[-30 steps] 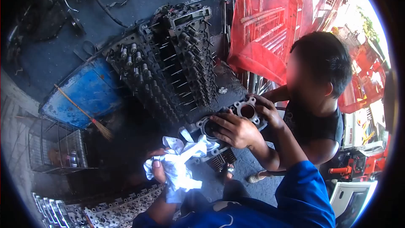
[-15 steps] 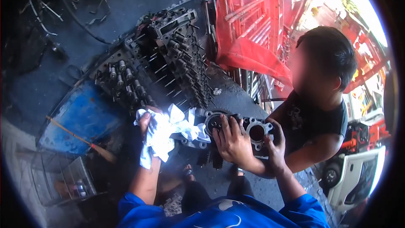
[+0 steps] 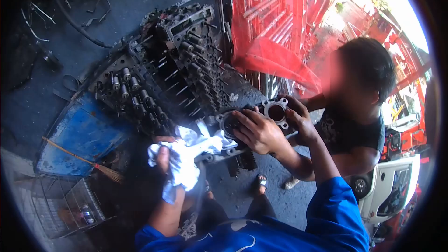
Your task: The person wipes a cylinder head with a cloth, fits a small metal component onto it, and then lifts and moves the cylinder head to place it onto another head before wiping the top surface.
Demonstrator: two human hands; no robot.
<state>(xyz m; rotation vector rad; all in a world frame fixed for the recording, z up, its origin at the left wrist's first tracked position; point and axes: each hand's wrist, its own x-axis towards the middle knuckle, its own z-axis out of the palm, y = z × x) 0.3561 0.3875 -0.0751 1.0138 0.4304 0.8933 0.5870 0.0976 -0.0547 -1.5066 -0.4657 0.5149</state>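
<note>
My left hand (image 3: pixel 164 155) is closed around a bunched white cloth (image 3: pixel 185 161), whose loose end lies against the left part of a metal housing (image 3: pixel 219 157). On the housing's right end, beside a round opening (image 3: pixel 276 112), my right hand (image 3: pixel 301 120) grips the edge with bent fingers. Between my hands, a co-worker's hand (image 3: pixel 259 133) rests over another round opening and partly hides it. The housing tilts up toward the right.
A large engine block (image 3: pixel 196 60) with rows of studs and springs stands ahead. A co-worker in a dark shirt (image 3: pixel 347 130) leans in from the right. A blue panel (image 3: pixel 84 130), a broom (image 3: pixel 109 172) and a wire cage (image 3: pixel 70 207) are at the left. Red sheeting (image 3: pixel 280 60) hangs beyond.
The housing's right end has risen and swung away from me, with my right hand on it. The co-worker's hand has moved slightly up with it. The white cloth has shifted slightly and stays in my left hand.
</note>
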